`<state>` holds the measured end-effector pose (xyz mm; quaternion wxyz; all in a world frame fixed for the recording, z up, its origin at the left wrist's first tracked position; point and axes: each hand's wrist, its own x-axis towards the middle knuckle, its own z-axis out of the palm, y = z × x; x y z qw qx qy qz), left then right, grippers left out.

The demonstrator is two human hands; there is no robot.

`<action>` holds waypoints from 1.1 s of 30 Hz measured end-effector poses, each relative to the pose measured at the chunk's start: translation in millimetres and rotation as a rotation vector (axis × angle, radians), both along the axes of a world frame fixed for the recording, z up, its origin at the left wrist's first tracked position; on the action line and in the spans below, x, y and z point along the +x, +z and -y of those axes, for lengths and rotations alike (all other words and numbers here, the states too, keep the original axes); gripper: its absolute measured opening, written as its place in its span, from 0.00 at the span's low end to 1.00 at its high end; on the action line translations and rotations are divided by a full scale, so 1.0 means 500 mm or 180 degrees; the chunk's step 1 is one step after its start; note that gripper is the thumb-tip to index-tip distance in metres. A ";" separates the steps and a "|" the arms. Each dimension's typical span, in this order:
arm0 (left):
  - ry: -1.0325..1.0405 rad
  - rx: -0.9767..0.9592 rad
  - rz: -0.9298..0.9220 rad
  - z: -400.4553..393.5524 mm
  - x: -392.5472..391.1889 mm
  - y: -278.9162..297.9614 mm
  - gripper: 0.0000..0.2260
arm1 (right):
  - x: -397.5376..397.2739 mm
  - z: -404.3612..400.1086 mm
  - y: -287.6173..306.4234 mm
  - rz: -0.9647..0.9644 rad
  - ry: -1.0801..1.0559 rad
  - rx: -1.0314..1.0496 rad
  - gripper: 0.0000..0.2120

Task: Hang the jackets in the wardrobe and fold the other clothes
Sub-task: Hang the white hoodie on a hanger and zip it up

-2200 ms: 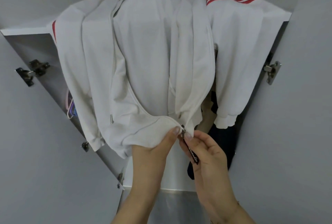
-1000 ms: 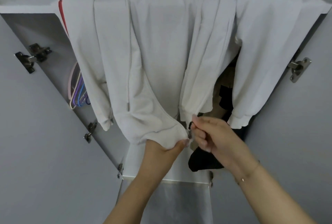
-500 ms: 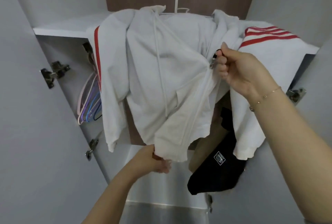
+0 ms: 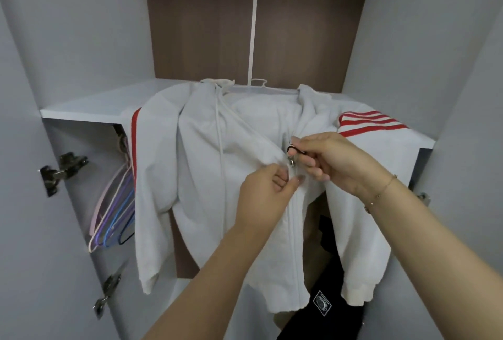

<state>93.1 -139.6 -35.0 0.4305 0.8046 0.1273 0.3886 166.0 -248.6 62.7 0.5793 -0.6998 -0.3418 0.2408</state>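
The white zip-up hooded jacket with red stripes on its sleeves [image 4: 206,176] hangs on a white plastic hanger [image 4: 258,84] in front of me, draped over the front edge of the white wardrobe shelf [image 4: 89,108], its body and both sleeves falling down into the open compartment below. The zip is closed from the hem up to about chest height, and the two hood cords dangle down the left front panel. The pale grey wardrobe doors [image 4: 32,230] stand open on either side of me, with metal hinges [image 4: 61,169] showing on their inner faces, and a dark brown back panel rises above the shelf. Below the jacket's hem, to the right, a black garment with a small white square logo [image 4: 322,304] hangs inside the wardrobe. To the left of the jacket's sleeve, a bunch of thin pink, purple, blue and black hangers [image 4: 114,219] hangs against the wardrobe wall. My left hand [image 4: 268,190] pinches the jacket fabric just below the zip slider, fingers curled in against the cloth. My right hand [image 4: 329,161], a thin bracelet on its wrist, pinches the small black zip pull [image 4: 292,149] between thumb and forefinger, just above my left hand.
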 end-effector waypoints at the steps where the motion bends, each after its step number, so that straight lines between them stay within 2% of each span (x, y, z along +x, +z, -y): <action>1: -0.0002 0.0025 0.0094 -0.001 0.005 -0.002 0.10 | 0.003 -0.001 0.002 -0.0039 0.0001 0.0007 0.13; 4: -0.0144 0.0028 0.0159 -0.010 -0.004 -0.007 0.15 | 0.023 -0.009 0.017 -0.0704 -0.0006 0.0287 0.12; 6: -0.0173 0.0128 -0.0005 -0.022 -0.029 -0.014 0.15 | 0.045 -0.016 0.038 -0.1391 0.0080 0.0555 0.12; 8: -0.0104 0.0322 -0.0206 -0.041 -0.065 -0.029 0.16 | 0.063 -0.028 0.059 -0.1765 0.0253 0.0663 0.12; 10: 0.0008 0.0402 -0.0439 -0.065 -0.108 -0.048 0.19 | 0.075 -0.048 0.075 -0.1868 0.0415 0.0616 0.11; 14: -0.0110 0.0186 -0.0951 -0.105 -0.177 -0.063 0.21 | 0.087 -0.091 0.098 -0.1784 0.0482 0.0510 0.11; 19: -0.0264 0.0539 -0.1537 -0.137 -0.186 -0.013 0.16 | 0.090 -0.123 0.105 -0.1539 0.0533 0.0594 0.11; 20: -0.0130 0.0535 -0.1458 -0.138 -0.171 0.002 0.12 | 0.092 -0.124 0.102 -0.1489 0.0555 0.0592 0.12; 22: 0.0256 0.0327 -0.0925 -0.126 -0.124 0.035 0.06 | 0.095 -0.123 0.098 -0.1384 0.0590 0.0504 0.12; 25: 0.0451 0.0121 -0.0210 -0.095 -0.037 0.082 0.10 | 0.096 -0.120 0.096 -0.1345 0.0632 0.0400 0.11; 29: 0.0575 0.0298 0.0024 -0.077 0.004 0.095 0.12 | 0.101 -0.113 0.112 -0.1597 0.0632 0.0375 0.11; 33: 0.0242 0.0219 -0.0098 -0.089 -0.042 0.082 0.15 | 0.115 -0.118 0.140 -0.1980 0.0659 0.0406 0.13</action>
